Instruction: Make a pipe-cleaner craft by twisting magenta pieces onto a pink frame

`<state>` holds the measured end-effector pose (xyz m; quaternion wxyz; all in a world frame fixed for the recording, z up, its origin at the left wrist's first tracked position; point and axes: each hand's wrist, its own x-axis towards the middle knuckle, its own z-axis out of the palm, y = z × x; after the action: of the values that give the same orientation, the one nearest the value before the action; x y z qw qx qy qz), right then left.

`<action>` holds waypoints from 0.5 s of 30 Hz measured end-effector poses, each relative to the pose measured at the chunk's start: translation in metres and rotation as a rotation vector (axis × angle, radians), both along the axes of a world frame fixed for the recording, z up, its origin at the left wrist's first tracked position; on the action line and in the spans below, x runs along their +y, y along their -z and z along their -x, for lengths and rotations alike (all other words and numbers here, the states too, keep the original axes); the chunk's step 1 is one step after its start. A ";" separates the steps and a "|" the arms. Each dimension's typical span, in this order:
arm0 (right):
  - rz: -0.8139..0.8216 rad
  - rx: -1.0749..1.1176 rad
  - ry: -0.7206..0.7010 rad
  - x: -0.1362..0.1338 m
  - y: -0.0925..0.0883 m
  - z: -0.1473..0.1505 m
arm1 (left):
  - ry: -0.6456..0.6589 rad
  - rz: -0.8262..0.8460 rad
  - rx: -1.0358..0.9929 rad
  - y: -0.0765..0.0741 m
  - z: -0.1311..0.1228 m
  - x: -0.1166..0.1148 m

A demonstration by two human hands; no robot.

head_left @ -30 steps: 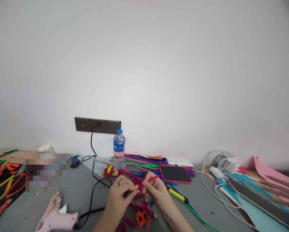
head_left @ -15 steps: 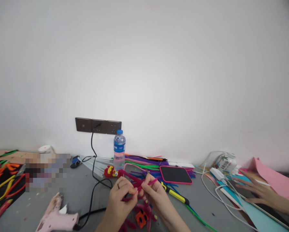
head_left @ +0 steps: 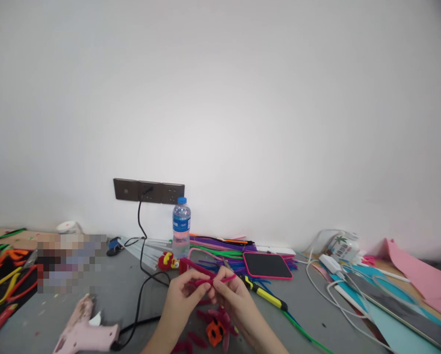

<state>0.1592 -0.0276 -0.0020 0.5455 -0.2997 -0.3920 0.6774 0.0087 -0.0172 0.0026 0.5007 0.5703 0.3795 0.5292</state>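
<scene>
My left hand point(head_left: 181, 300) and my right hand point(head_left: 230, 295) meet low in the middle of the view, both pinched on a magenta pipe cleaner point(head_left: 215, 280) held just above the grey table point(head_left: 132, 300). The stem runs up-left from my fingers toward a small red and yellow pipe-cleaner figure point(head_left: 168, 261). Below my hands lies a pink and orange pipe-cleaner piece point(head_left: 215, 330) with loose red bits around it.
A pink glue gun point(head_left: 82, 332) with a black cord lies at the left. A water bottle point(head_left: 181, 227), a heap of coloured pipe cleaners point(head_left: 220, 246), a pink-edged phone point(head_left: 267, 265) and a yellow cutter point(head_left: 265, 294) sit behind. Cables and foam sheets point(head_left: 420, 280) fill the right.
Another person's hand that reached in at the far right half a second ago has gone. My hands have drawn closer together on the magenta pipe cleaner and its free end has dropped.
</scene>
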 end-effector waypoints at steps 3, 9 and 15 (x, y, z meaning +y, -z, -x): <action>0.032 -0.023 -0.028 -0.001 0.000 0.002 | -0.026 0.096 -0.081 -0.001 -0.001 0.001; 0.046 -0.053 -0.004 -0.002 0.001 0.003 | -0.039 0.242 -0.292 0.002 -0.004 0.001; 0.088 -0.062 0.004 -0.002 0.002 0.003 | 0.142 0.357 -0.515 -0.001 -0.011 -0.002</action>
<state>0.1565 -0.0296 -0.0040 0.5209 -0.3450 -0.3778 0.6833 0.0195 -0.0189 0.0032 0.7082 0.3459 0.2863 0.5448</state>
